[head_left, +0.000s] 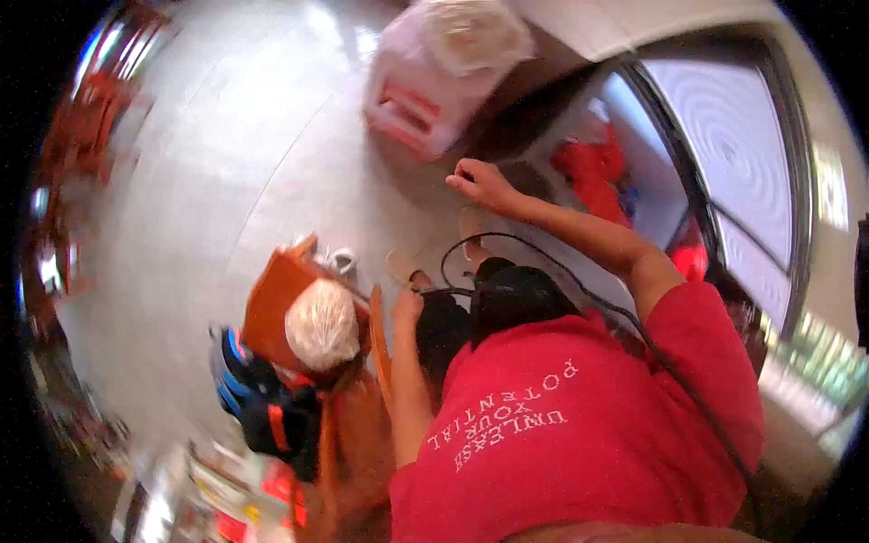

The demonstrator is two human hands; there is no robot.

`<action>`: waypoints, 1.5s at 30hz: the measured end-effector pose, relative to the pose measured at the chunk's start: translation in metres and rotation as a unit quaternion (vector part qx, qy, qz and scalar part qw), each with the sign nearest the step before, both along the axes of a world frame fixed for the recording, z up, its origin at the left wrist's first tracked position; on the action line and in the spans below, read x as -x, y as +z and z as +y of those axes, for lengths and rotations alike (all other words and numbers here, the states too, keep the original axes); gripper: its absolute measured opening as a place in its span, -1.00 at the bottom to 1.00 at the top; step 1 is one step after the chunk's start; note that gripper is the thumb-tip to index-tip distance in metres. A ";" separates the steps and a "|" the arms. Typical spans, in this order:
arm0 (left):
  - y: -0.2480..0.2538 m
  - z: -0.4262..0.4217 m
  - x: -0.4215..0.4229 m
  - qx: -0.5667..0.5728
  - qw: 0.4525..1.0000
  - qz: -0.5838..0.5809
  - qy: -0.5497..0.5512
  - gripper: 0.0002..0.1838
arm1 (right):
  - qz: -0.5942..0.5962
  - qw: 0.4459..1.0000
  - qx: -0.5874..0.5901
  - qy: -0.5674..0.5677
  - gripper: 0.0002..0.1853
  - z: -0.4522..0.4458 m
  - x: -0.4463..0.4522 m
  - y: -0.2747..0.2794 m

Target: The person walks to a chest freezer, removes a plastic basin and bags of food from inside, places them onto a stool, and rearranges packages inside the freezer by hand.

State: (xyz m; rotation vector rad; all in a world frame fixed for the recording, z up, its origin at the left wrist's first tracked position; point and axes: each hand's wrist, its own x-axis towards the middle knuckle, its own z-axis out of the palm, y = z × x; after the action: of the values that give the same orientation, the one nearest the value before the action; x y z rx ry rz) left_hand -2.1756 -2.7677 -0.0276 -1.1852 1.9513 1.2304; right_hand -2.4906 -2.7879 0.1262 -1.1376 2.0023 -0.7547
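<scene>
My right hand is stretched out above the floor with its fingers curled in. What it holds, if anything, is too small to make out. Just beyond it stands a pinkish-white container with red markings. Lower down, my left hand is closed beside the curved wooden armrest of a chair. A black cable appears to run from that hand, loops in front of my body and passes over my right shoulder. The left fingers are partly hidden.
Clear plastic-wrapped pale items sit on the container. Another pale bundle lies on the brown chair, near a black and blue bag. At right is a dark-framed glass door. Blurred furniture stands far left.
</scene>
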 end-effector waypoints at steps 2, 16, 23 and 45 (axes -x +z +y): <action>0.001 -0.010 0.035 0.013 0.998 0.052 -0.019 -0.67 | 0.032 0.991 0.041 -0.125 -0.69 0.044 0.042 0.006; 0.108 -0.004 0.346 0.064 0.929 0.360 0.061 -0.40 | 0.002 0.929 -0.097 -0.358 -0.67 0.280 0.229 -0.088; 0.078 0.017 0.374 0.171 0.938 0.293 -0.069 -0.37 | 0.477 0.846 0.055 -0.230 -0.57 0.200 0.400 -0.222; 0.079 0.018 0.372 0.166 0.923 0.344 -0.045 -0.39 | 0.027 0.865 0.003 -0.501 -0.76 0.299 0.339 -0.016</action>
State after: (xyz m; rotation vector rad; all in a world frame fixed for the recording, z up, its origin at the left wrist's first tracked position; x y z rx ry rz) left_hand -2.5476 -2.7500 0.0515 -0.8511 2.7858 1.4309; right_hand -2.8299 -2.4887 0.1104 -0.0039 2.6016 -1.2127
